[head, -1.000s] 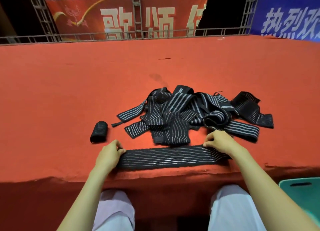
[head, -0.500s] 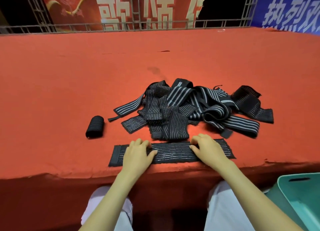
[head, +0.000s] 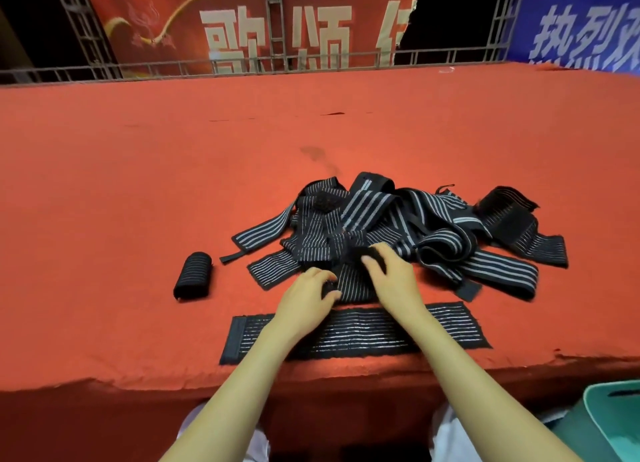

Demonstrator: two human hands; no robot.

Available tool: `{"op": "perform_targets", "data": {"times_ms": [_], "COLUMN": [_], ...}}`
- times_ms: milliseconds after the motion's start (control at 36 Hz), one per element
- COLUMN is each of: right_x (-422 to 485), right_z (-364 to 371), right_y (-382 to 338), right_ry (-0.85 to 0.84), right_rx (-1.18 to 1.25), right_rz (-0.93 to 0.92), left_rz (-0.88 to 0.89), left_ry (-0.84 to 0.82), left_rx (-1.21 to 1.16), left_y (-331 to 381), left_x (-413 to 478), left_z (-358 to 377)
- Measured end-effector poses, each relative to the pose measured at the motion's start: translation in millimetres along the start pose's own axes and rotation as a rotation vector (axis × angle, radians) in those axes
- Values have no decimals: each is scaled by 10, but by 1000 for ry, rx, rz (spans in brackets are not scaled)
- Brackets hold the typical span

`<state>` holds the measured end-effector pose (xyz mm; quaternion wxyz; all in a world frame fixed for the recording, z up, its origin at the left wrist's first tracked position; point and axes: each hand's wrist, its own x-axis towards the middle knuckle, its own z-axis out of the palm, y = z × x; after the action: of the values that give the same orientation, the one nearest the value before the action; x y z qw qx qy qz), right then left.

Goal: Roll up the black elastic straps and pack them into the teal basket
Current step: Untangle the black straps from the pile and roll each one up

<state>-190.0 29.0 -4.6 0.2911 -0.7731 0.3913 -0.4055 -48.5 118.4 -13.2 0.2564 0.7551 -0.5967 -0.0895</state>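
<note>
Now both hands (head: 308,295) (head: 391,276) grip piled straps (head: 433,226).

My left hand (head: 304,299) and right hand (head: 394,281) are bare, and also both forearms (head: 242,385). Below the edge of the red table (head: 138,357), pale lilac-white trousers (head: 446,437) cover my knees.

- One head-worn view, looking forward and down over the red-carpeted platform (head: 145,191) from its near edge (wide-angle, lines bowed).
- Far railing (head: 346,62) lines the top.
</note>
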Motion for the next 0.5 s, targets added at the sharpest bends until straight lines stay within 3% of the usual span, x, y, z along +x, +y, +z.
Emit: {"op": "perform_targets", "data": {"times_ms": [111, 167, 278, 389, 500], "right_x": [184, 271, 346, 373, 355], "right_z": [-198, -287, -384, -411, -429], "right_y": [-60, -28, 24, 22, 10], "right_ry": [83, 98, 89, 90, 137], "right_rx": [468, 582, 584, 579, 543], "right_rz": [223, 259, 275, 316, 310], "left_rz": [-45, -46, -24, 82, 209], "left_ry": [-72, -65, 6, 258, 195], "left_rx": [20, 21, 23, -50, 5], "left_y": [-52, -65, -29, 101, 277], "left_x": [36, 55, 117, 236, 391], "left_z": [49, 58, 50, 19, 48]}}
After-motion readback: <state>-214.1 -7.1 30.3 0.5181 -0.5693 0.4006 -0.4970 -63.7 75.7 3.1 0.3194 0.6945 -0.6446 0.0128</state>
